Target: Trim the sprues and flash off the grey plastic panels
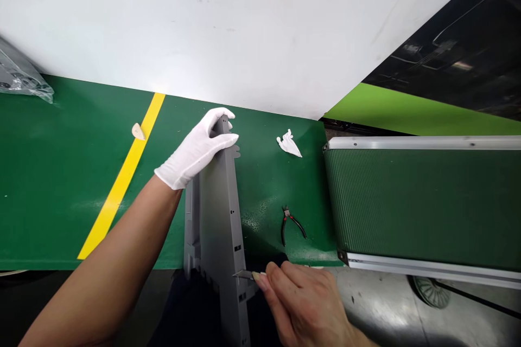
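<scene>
A long grey plastic panel with notches and small slots along its side stands tilted between me and the green table. My left hand, in a white glove, grips its far end, thumb on one side and fingers over the other. Bare and low in the view, my right hand pinches a small knife blade between thumb and fingers. The blade lies against the panel's slotted edge, close to its near end. Most of the knife's handle is hidden by the fingers.
On the green table lie black-handled cutting pliers, a crumpled white glove and a beige chip-shaped piece beside the yellow stripe. A plastic bag sits at left. A ribbed conveyor belt adjoins at right.
</scene>
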Motion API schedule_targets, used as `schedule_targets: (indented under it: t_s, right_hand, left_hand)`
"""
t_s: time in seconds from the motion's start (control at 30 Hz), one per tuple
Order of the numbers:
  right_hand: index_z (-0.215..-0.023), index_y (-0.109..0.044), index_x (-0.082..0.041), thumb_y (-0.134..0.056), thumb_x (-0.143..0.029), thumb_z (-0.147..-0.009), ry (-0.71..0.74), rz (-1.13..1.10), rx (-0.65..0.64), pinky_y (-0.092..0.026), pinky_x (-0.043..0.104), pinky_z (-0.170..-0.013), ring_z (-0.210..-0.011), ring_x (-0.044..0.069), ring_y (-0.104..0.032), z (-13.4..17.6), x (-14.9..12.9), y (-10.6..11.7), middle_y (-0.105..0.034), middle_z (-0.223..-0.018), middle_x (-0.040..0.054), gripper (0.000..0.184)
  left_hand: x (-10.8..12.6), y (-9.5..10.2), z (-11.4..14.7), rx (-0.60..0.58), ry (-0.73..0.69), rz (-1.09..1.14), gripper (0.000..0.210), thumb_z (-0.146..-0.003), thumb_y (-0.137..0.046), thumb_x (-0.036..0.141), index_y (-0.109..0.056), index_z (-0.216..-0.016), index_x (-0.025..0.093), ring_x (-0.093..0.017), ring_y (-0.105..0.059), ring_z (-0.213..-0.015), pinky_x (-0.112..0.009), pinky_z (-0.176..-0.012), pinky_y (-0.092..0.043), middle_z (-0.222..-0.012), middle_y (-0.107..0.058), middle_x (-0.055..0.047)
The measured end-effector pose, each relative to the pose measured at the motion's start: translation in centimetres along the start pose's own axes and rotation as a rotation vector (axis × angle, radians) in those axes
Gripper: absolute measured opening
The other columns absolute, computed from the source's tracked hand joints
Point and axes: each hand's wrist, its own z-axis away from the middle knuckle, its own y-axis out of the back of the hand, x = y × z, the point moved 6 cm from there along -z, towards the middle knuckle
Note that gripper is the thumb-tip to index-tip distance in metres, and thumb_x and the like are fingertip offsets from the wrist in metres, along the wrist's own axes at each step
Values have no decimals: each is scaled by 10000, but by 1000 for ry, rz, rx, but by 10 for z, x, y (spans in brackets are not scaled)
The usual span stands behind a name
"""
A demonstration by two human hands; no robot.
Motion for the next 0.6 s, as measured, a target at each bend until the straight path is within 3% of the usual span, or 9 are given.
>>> schedule_targets:
  t_s: [0.43,0.53,0.6]
  right_hand:
    - [-755,-583,-215,-522,-270,-1025,54,-43,-11,-323,331,-471,-464,116,-531,6,-4,5,-580,-576,-21,281]
    - [-728,-512,-225,-497,-235,-1032,-22,-271,0,-344,295,-505,-506,104,-505,10,2,1,-553,-593,-30,305]
    - [-729,-490,-229,-454,-256,-1054,-177,-536,32,-357,278,-533,-536,106,-478,13,11,-5,-504,-608,-33,328]
  left_hand:
    - [4,2,1,10,-6,-25,393,-874,-635,389,-592,-1254,299,-229,-580,-976,-401,-900,-510,-1184,-595,-40]
    - [4,4,2,18,-3,-24,389,-883,-643,396,-591,-1257,302,-225,-575,-970,-395,-891,-501,-1177,-591,-39]
    - [3,4,2,21,-3,-19,395,-882,-646,399,-590,-1261,302,-224,-571,-972,-394,-891,-500,-1180,-589,-40]
